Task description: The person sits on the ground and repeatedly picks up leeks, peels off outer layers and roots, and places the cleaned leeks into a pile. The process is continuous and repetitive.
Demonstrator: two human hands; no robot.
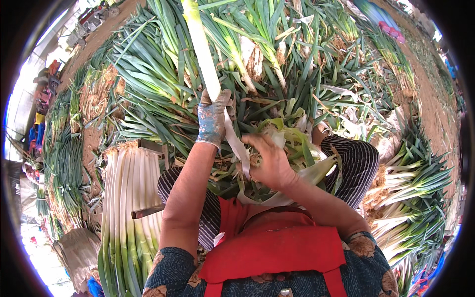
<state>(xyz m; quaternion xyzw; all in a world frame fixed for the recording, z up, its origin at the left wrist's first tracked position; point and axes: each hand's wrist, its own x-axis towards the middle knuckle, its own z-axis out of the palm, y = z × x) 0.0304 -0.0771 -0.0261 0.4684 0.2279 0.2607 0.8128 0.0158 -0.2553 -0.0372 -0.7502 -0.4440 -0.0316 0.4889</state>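
My left hand [213, 119], in a dirty blue-and-grey work glove, is closed around the lower white end of a leek [202, 52]. The leek points up and away from me. From below that hand hangs a pale strip of leek peel [237, 141]. My right hand [271, 161] is bare and slightly blurred, its thumb and fingers apart beside the strip. The strip's lower end lies close to the thumb; whether they touch is unclear. Beneath and beyond this hand are loose peeled leaves [292, 131], some across my lap.
Trimmed leeks [131, 193] lie side by side in a holder [148, 212] at my left. Untrimmed leeks [148, 74] with green tops pile up ahead. Rooted leeks [405, 208] are stacked at my right. A red apron [272, 247] covers my front.
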